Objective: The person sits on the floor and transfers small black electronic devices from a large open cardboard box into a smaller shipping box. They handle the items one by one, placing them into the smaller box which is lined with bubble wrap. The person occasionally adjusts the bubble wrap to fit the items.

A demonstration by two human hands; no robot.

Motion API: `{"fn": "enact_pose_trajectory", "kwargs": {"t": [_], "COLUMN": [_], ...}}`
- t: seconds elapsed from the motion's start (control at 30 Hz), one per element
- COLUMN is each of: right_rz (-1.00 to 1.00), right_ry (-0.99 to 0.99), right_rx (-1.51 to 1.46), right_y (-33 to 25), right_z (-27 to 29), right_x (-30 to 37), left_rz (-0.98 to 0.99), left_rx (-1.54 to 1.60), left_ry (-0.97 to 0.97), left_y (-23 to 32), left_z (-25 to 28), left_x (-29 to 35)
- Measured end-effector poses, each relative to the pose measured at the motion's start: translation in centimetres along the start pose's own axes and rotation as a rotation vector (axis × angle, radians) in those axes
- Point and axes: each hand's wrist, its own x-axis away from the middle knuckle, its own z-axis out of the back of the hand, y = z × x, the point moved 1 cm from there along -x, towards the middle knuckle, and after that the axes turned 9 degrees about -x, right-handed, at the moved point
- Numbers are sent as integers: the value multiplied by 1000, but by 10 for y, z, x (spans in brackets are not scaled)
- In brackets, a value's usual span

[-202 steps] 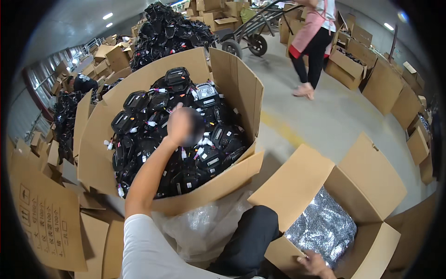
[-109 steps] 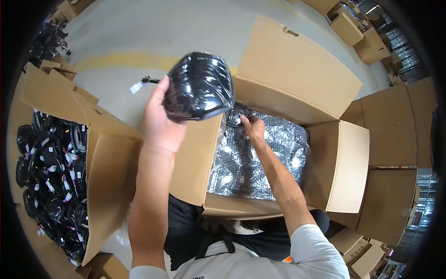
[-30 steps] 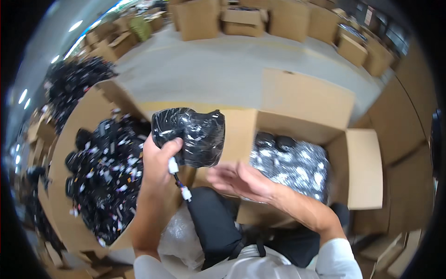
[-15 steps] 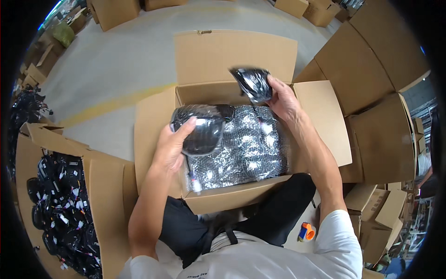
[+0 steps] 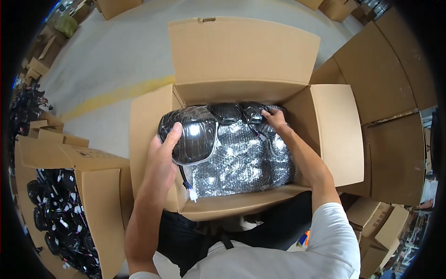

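Note:
My left hand (image 5: 162, 158) grips a black, plastic-wrapped rounded part (image 5: 193, 135) with a dangling wire and white connector (image 5: 192, 193), holding it over the left side of an open cardboard box (image 5: 334, 135). My right hand (image 5: 275, 119) reaches into the box's far right corner and presses on another black wrapped part (image 5: 253, 111) in the back row. A third wrapped part (image 5: 226, 112) sits between them. Shiny silver wrapped pieces (image 5: 246, 158) fill the box below.
A second open carton (image 5: 93, 186) at my left holds several loose black parts with wires (image 5: 55, 218). Folded and empty cartons (image 5: 385, 83) stand at the right. Grey floor with a yellow line (image 5: 116, 95) lies beyond the box.
My right hand has lowered its black part into the box's back row. My left hand has brought its wrapped part down toward the box's left side.

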Motion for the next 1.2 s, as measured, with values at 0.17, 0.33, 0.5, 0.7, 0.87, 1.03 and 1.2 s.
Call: {"fn": "enact_pose_trajectory", "kwargs": {"t": [0.17, 0.33, 0.5, 0.7, 0.87, 1.03, 1.2], "right_rz": [678, 265, 19, 9, -166, 51, 881], "right_ry": [249, -740, -713, -124, -39, 4, 419], "right_rx": [476, -287, -783, -944, -865, -434, 640], "right_y": [-55, -144, -148, -60, -22, 37, 57], "right_z": [-2, -90, -92, 50, 45, 99, 91], "right_x": [42, 184, 204, 72, 13, 12, -10], "left_rz": [-15, -36, 35, 118, 91, 35, -35], "left_rx": [135, 227, -4, -136, -109, -294, -260], "left_ry": [-111, -115, -140, -83, -25, -176, -67], "left_y": [-12, -35, -52, -52, -49, -74, -60], "left_z": [-15, -12, -29, -34, -16, -41, -27], "left_x": [-8, -11, -2, 4, 4, -14, 10]}}
